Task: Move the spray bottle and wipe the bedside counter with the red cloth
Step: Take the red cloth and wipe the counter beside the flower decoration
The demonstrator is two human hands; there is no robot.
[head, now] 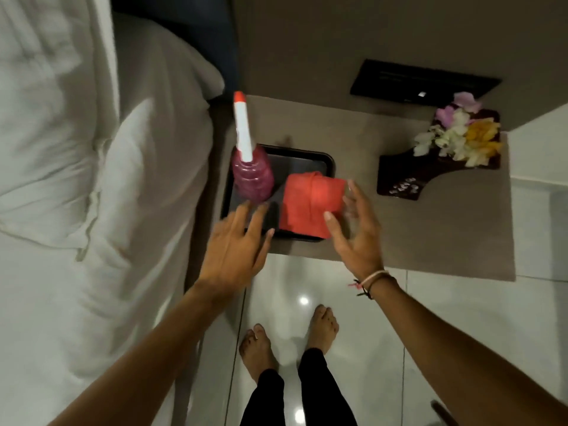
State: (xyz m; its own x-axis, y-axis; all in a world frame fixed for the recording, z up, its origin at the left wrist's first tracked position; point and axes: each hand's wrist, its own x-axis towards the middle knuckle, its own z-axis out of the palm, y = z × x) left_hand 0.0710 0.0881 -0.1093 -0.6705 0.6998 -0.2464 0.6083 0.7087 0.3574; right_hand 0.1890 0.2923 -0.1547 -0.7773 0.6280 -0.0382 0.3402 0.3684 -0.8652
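Pink translucent plastic spray bottle [252,176] stands upright at black tray's [325,159] left end, just beyond left hand [233,256], fingers spread, empty. Right hand [356,232], open, flanks folded red cloth [310,207].

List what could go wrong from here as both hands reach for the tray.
1. The spray bottle stands tall at the black tray's left edge, next to the bed. The open left hand, reaching in low, might knock it onto the bedding.
2. The red cloth overhangs the tray's front rim; the right hand could drag the tray while grabbing it.
3. Wide wiping might hit the flower dish.
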